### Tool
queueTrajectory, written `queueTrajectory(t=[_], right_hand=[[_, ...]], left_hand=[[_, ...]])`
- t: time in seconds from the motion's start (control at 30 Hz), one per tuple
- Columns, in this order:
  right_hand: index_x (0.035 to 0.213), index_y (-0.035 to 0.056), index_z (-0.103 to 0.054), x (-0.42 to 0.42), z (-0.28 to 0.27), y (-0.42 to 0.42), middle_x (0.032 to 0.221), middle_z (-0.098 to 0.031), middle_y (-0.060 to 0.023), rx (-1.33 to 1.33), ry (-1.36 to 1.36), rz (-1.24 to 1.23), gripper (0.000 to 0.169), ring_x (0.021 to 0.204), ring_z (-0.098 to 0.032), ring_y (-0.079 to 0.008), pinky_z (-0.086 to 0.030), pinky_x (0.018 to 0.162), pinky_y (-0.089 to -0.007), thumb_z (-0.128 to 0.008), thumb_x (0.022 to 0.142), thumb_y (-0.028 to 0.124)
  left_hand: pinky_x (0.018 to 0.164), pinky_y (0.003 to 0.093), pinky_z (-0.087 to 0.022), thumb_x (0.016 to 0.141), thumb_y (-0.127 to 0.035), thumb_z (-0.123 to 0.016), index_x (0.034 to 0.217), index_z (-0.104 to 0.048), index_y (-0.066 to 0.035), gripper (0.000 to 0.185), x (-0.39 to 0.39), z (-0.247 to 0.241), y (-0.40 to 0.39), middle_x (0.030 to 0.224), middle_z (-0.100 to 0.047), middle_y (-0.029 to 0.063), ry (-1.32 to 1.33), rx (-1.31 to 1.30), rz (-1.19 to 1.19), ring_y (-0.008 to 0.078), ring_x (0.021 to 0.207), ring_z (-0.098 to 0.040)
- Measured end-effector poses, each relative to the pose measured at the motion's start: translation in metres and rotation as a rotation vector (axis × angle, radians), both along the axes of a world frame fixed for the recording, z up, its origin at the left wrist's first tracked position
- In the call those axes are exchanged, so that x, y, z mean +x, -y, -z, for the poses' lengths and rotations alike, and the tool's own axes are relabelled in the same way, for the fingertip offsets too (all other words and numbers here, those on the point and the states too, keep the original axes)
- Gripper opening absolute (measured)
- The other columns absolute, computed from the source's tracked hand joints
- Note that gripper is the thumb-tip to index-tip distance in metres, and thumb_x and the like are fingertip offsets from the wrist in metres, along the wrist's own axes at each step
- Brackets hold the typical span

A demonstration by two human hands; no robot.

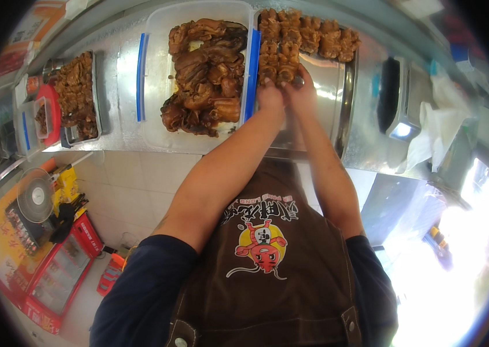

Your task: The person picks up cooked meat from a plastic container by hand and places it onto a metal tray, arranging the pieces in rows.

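My left hand (271,96) and my right hand (302,92) meet at the near end of the rows of brown braised meat pieces (288,54) on a metal tray (316,115). Between the fingers of both hands is a braised meat piece (288,73), partly covered by them. The right fingers curl round its right side; the left fingertips press at its lower left. More pieces line the back of the tray. Left of it stands a clear plastic box (153,108) with blue side clips, holding larger dark braised meat chunks (203,73).
A second metal tray (97,97) of braised meat sits farther left, beside a red-rimmed container (55,115). To the right are a metal device with a dark top (394,97) and white plastic bags (433,126). An electric fan (36,195) and red display fridge (60,273) stand lower left.
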State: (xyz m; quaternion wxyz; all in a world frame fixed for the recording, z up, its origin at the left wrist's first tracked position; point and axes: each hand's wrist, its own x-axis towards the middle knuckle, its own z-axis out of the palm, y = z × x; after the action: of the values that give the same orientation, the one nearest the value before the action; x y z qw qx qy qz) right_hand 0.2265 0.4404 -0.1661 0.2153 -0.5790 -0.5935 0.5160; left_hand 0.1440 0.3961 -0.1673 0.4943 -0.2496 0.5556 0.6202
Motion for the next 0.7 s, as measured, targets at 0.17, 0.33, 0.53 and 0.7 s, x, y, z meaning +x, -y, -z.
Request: queueTrajectory(t=[0.17,0.33,0.53,0.7], right_hand=[[0.161,0.0098,-0.045,0.011,0.005,-0.001,0.139,-0.068,-0.0146,0.091,-0.105,-0.071,0.085,0.094,-0.075,-0.0224,-0.062,0.077,-0.0348,-0.084,0.086,0.013],[0.164,0.0103,-0.039,0.027,-0.008,-0.005,0.143,-0.067,-0.0125,0.027,-0.013,-0.121,0.088,0.101,-0.076,-0.0219,-0.061,0.083,-0.0336,-0.083,0.088,0.014],[0.148,0.0055,-0.058,0.021,-0.023,-0.011,0.127,-0.075,-0.0080,0.162,0.154,0.103,0.056,0.099,-0.075,-0.0184,-0.058,0.087,-0.0319,-0.071,0.094,0.011],[0.134,0.0013,-0.068,-0.081,-0.113,-0.002,0.121,-0.077,-0.0098,0.387,-0.189,-0.034,0.036,0.103,-0.074,-0.0167,-0.057,0.091,-0.0310,-0.066,0.099,0.009]], left_hand=[[0.068,0.0428,-0.057,0.115,-0.036,-0.045,0.133,-0.052,-0.003,0.038,-0.005,0.014,0.010,0.095,-0.069,0.0158,0.057,0.008,0.269,0.0279,0.078,-0.068],[0.083,0.0470,-0.059,0.111,-0.030,-0.053,0.127,-0.056,-0.001,0.033,-0.027,-0.076,0.020,0.105,-0.070,0.0209,0.097,0.021,0.520,0.0326,0.091,-0.069],[0.105,0.0496,-0.055,0.108,-0.028,-0.058,0.123,-0.061,0.004,0.036,-0.105,-0.142,0.081,0.123,-0.069,0.0255,0.292,0.366,0.434,0.0377,0.119,-0.067],[0.110,0.0491,-0.052,0.107,-0.029,-0.057,0.136,-0.060,0.006,0.045,-0.190,-0.141,0.173,0.129,-0.069,0.0244,0.222,0.614,0.374,0.0371,0.123,-0.066]])
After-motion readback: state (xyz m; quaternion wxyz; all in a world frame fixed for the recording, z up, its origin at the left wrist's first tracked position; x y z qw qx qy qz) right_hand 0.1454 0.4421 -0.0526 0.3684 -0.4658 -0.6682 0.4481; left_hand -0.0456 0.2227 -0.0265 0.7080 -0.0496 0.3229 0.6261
